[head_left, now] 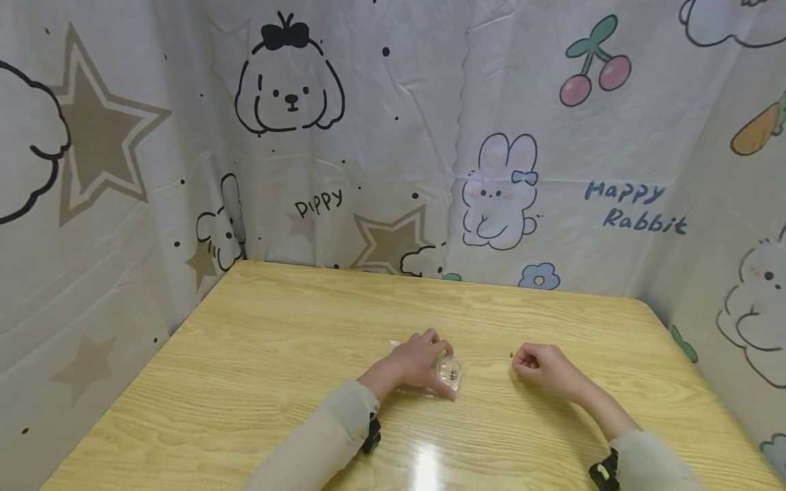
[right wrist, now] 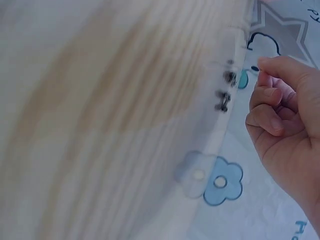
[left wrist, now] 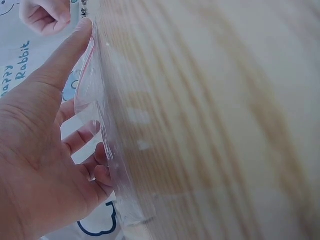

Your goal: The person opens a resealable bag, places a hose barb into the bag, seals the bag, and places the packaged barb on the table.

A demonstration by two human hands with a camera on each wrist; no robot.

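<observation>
A clear plastic bag (head_left: 451, 363) lies on the table, with small dark pieces (head_left: 453, 374) visible at its right end. My left hand (head_left: 414, 365) grips it from above, thumb at the near side and fingers at the far side. In the left wrist view the bag's red-lined edge (left wrist: 86, 70) runs beside the thumb. To the right, my right hand (head_left: 543, 368) has its fingers curled, thumb and index fingertip together. A tiny brown piece (head_left: 511, 354) shows right at those fingertips; I cannot tell whether they pinch it. Dark pieces (right wrist: 222, 101) appear near that hand in the right wrist view.
A wood-grain table (head_left: 295, 327) carries everything. Printed cloth (head_left: 381, 136) hangs behind it and along both sides, close to the table's edges. Black wrist straps (head_left: 604, 472) sit at the sleeve cuffs.
</observation>
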